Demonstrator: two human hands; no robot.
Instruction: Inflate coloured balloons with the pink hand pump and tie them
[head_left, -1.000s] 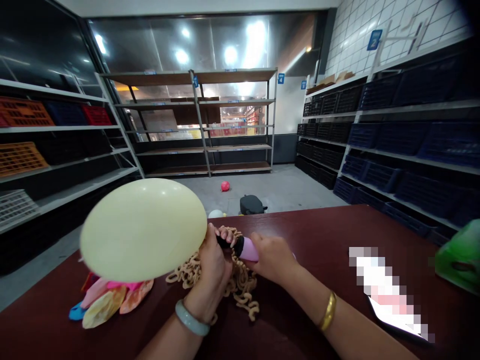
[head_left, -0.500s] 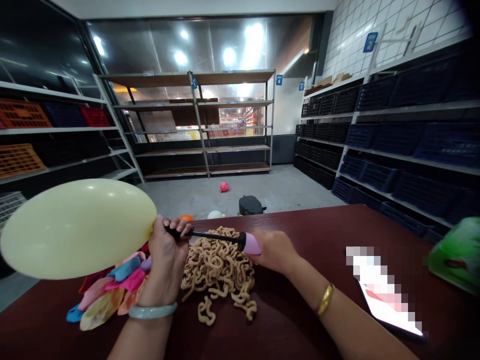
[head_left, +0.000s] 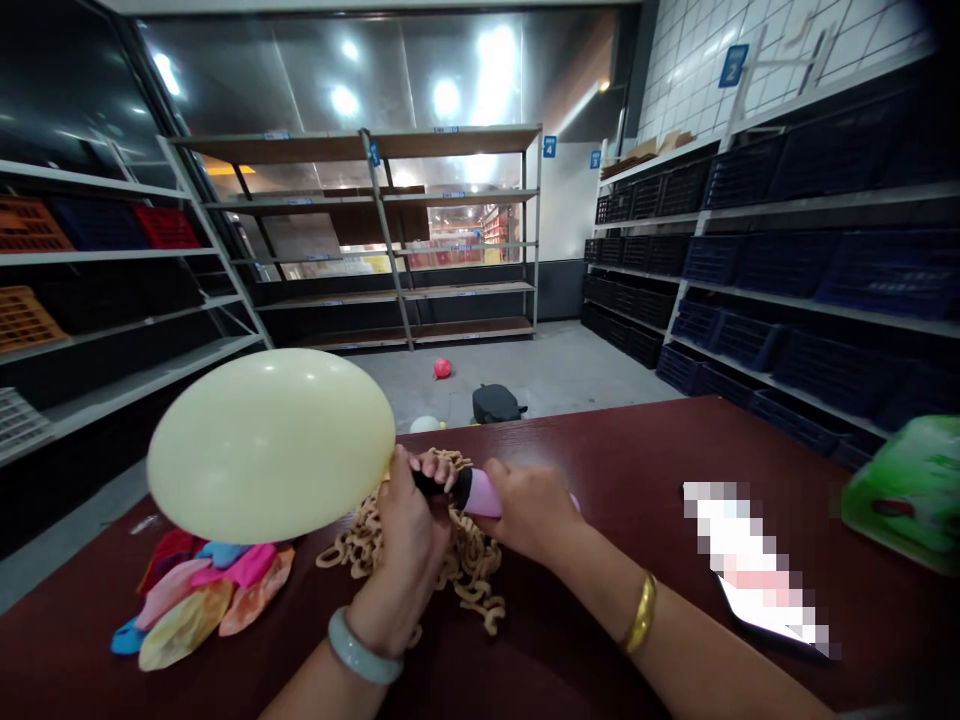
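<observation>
A large pale yellow balloon is inflated at the left, its neck pinched at my left hand. That hand is closed round the balloon's neck and the black nozzle end of a hand pump. My right hand grips the pump's purple part close beside it; the black rod between them no longer shows. Beneath my hands lies a pile of tan curled pieces, partly hidden by my left hand and wrist. Flat, uninflated balloons in several colours lie to the left.
On the dark red table, a phone-like device, partly pixelated, and a green container stand at the right. Beyond are a dark bag, a pink ball and shelves with crates at both sides.
My left hand and the balloon have moved right, towards my right hand. The pump's black rod has slid in, so the hands are nearly together. The view has shifted slightly.
</observation>
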